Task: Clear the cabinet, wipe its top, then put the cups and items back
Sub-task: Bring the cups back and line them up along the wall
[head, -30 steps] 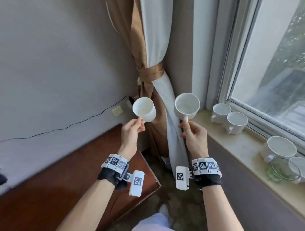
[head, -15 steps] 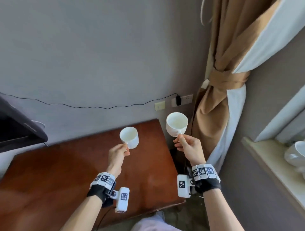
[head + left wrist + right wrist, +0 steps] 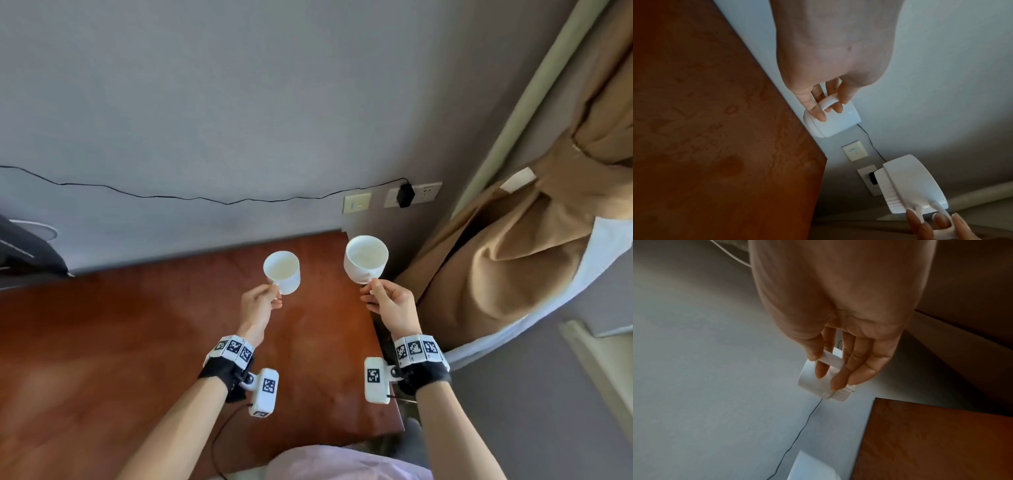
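Here the person holds one white cup in each hand above the cabinet top (image 3: 120, 359), a reddish-brown wooden surface that stands against the grey wall (image 3: 239, 102). The left hand (image 3: 257, 306) pinches the handle of the smaller cup (image 3: 282, 272), fingers curled around it; this cup hangs in the air over the back part of the cabinet top, opening tilted toward the head camera. The right hand (image 3: 392, 306) grips the handle of the wider cup (image 3: 366, 258) in the same way, and this cup is over the cabinet's back right corner. The two cups are near each other but apart. On the wall behind the cabinet a thin black cable (image 3: 171, 195) runs to a plug in a socket (image 3: 412, 195). Right of the cabinet hangs a tan curtain (image 3: 513, 257).
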Available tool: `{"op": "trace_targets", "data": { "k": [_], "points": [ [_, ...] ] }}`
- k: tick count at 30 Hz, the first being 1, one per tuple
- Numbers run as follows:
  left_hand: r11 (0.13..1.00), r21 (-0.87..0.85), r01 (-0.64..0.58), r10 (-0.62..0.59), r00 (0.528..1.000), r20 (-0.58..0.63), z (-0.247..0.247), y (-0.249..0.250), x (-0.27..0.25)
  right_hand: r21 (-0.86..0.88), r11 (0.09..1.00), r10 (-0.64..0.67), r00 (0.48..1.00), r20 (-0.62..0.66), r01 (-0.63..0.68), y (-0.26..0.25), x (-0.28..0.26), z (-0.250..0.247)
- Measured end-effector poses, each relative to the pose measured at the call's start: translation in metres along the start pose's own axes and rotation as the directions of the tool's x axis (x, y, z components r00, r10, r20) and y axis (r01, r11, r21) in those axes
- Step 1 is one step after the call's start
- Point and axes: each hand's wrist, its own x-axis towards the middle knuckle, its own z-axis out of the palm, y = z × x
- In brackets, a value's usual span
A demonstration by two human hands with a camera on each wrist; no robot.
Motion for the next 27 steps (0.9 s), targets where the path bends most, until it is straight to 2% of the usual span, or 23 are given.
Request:
{"op": "trace_targets", "data": {
  "k": [8, 11, 14, 18, 23, 27],
  "points": [
    [0.998, -0.002, 0.069, -0.069, 0.996, -0.048, 0.042, -0.005, 0.062, -0.050, 0.992, 0.120, 0.989, 0.085, -0.116, 0.023, 0.085, 0.007],
    [0.987, -0.038, 0.153, -0.156, 0.985, -0.069, 0.059, -0.011, 0.080, -0.070, 0.977, 0.208, 0.971, 0.121, -0.201, 0.038, 0.117, 0.009],
    [0.956, -0.134, 0.262, -0.272, 0.960, -0.068, 0.076, -0.017, 0.100, -0.058, 0.954, 0.301, 0.941, 0.153, -0.296, 0.060, 0.146, 0.016],
    [0.911, -0.219, 0.348, -0.373, 0.924, -0.083, 0.098, -0.032, 0.120, -0.039, 0.918, 0.396, 0.900, 0.185, -0.396, 0.088, 0.176, 0.023],
    [0.874, -0.314, 0.371, -0.405, 0.913, -0.047, 0.122, -0.042, 0.137, -0.072, 0.918, 0.397, 0.898, 0.189, -0.391, 0.113, 0.206, 0.034],
    [0.888, -0.289, 0.359, -0.387, 0.921, -0.046, 0.138, -0.044, 0.150, -0.091, 0.936, 0.350, 0.918, 0.184, -0.339, 0.123, 0.224, 0.044]
  ]
}}
